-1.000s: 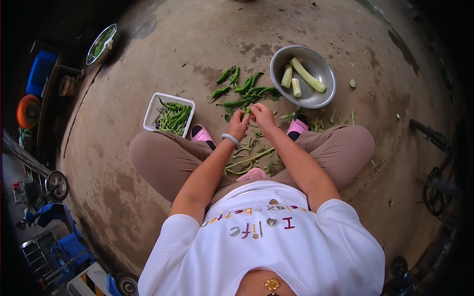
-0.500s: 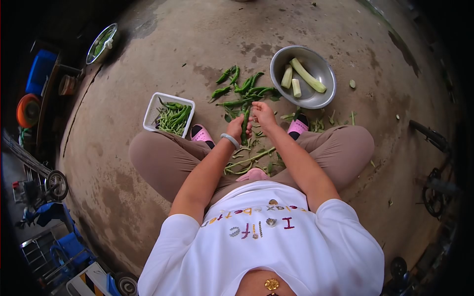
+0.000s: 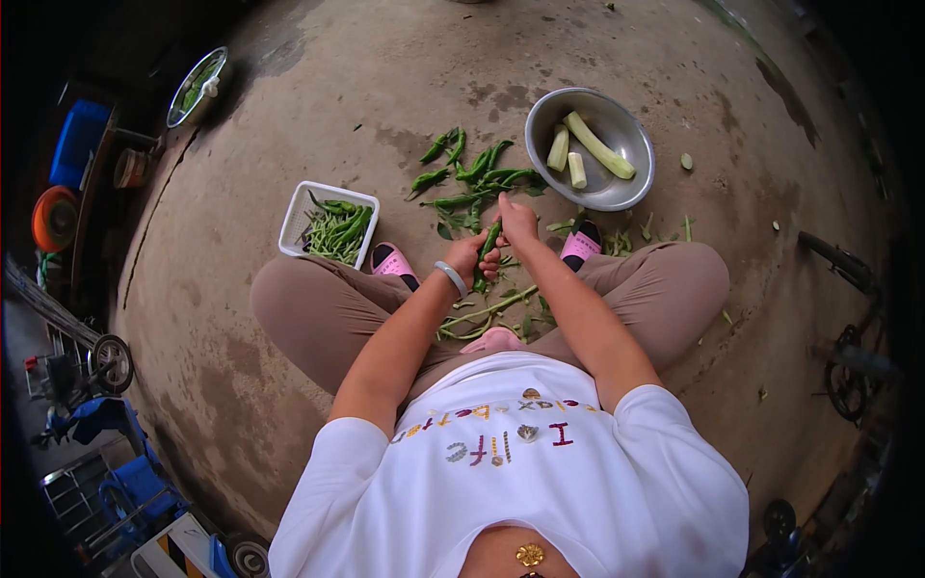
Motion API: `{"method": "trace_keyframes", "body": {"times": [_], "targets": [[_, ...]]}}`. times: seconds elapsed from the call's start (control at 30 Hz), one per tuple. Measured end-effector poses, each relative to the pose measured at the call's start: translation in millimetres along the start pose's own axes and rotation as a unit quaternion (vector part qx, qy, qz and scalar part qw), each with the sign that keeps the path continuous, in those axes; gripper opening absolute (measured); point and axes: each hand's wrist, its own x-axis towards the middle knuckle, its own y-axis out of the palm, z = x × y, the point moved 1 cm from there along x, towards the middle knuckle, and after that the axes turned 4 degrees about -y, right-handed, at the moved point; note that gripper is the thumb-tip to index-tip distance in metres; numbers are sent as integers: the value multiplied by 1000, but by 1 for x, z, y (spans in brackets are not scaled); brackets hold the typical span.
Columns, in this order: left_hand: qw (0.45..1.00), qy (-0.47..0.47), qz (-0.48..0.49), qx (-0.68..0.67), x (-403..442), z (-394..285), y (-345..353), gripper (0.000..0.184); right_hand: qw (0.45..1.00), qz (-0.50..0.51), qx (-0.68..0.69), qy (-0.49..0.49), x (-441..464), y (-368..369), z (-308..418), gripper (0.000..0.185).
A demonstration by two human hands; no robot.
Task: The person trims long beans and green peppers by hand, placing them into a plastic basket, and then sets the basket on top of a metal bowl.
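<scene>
One long green pepper (image 3: 489, 245) slants between the two hands, above the floor (image 3: 289, 125) and between the feet. The left hand (image 3: 465, 258) has its fingers curled around the pepper's length, with a pale bracelet (image 3: 451, 276) at that wrist. The right hand (image 3: 518, 223) is at the pepper's upper end, fingers bent — whether they pinch it, I cannot tell. Just beyond lie loose green peppers (image 3: 478, 173); nearer the body, green scraps and stems (image 3: 501, 306) are scattered. Beside the left foot stands a white basket (image 3: 291, 220) of slender green pods and peppers. Ahead and to the right, a metal bowl (image 3: 631, 144) holds three pale-green peeled pieces (image 3: 599, 144) — one longer than the others.
</scene>
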Motion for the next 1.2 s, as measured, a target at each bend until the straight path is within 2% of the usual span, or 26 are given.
{"method": "trace_keyframes", "body": {"times": [0.03, 0.07, 0.2, 0.27, 0.3, 0.37, 0.4, 0.47, 0.5, 0.57, 0.6, 0.67, 0.7, 0.73, 0.77, 0.8, 0.83, 0.9, 0.97, 1.03, 1.07, 1.1, 1.13, 1.17, 1.2], "targets": [[999, -6, 20, -26, 2, 1, -4, 32, 985, 7, 147, 86, 5, 0, -8, 35], [998, -12, 40, -52, 4, 2, -8, 32, 971, -17, 227, 79, 7, 4, -16, 35], [997, 15, -1, -69, 6, -3, -15, 33, 966, 46, 253, 24, 13, 3, -25, 29], [997, 31, -6, -71, 8, -4, -17, 33, 985, 60, 67, -149, 10, 9, -24, 23], [997, 30, -5, -71, 7, -4, -12, 33, 985, 58, 66, -149, 4, 9, -19, 23], [992, 81, -98, 14, 5, -1, -3, 31, 980, 11, -96, -172, -6, 9, -10, 19], [992, 81, -99, 14, 9, 2, -4, 31, 980, 11, -97, -172, -8, 10, -7, 19], [961, 191, -167, 110, 15, 5, -9, 29, 967, -31, -177, -179, -12, 12, -1, 22], [962, 190, -165, 111, 18, 6, -10, 29, 967, -33, -178, -178, -8, 14, -7, 22], [932, 205, -204, 220, 20, 4, -14, 29, 885, -179, -340, -261, 10, 23, -29, 27], [931, 206, -205, 220, 20, 6, -11, 29, 885, -178, -340, -262, 18, 23, -35, 27], [877, 229, -233, 351, 18, 10, -5, 28, 936, -141, -286, -152, 28, 18, -47, 31], [877, 228, -234, 351, 20, 12, -8, 28, 936, -141, -286, -151, 27, 15, -43, 31], [874, 229, -240, 355, 24, 13, -13, 27, 993, -92, -78, -3, 24, 9, -39, 31], [870, 231, -246, 359, 28, 14, -16, 26, 979, -37, 136, 145, 20, 6, -33, 32], [870, 231, -245, 359, 28, 13, -15, 26, 957, -75, 218, 177, 20, 4, -33, 33], [876, 244, -244, 336, 28, 12, -15, 24, 957, -75, 217, 177, 22, 2, -38, 33], [881, 256, -245, 312, 28, 10, -17, 22, 958, -52, 260, 112, 23, -1, -39, 32], [855, 300, -256, 337, 30, 8, -22, 18, 961, -27, 259, 94, 19, -1, -37, 31], [849, 304, -263, 342, 31, 5, -27, 18, 963, -4, 258, 75, 16, 5, -43, 30], [843, 308, -270, 348, 32, 5, -30, 18, 991, -14, 121, -55, 15, 13, -44, 29], [844, 308, -270, 348, 31, 5, -27, 18, 983, -24, -20, -182, 12, 18, -41, 27], [848, 302, -263, 347, 29, 5, -25, 17, 970, -52, -118, -207, 11, 16, -39, 27], [853, 296, -255, 346, 28, 5, -23, 17, 970, -52, -118, -207, 11, 16, -37, 27], [853, 296, -256, 347, 28, 6, -23, 17, 949, -95, -178, -244, 13, 15, -35, 27]]}}
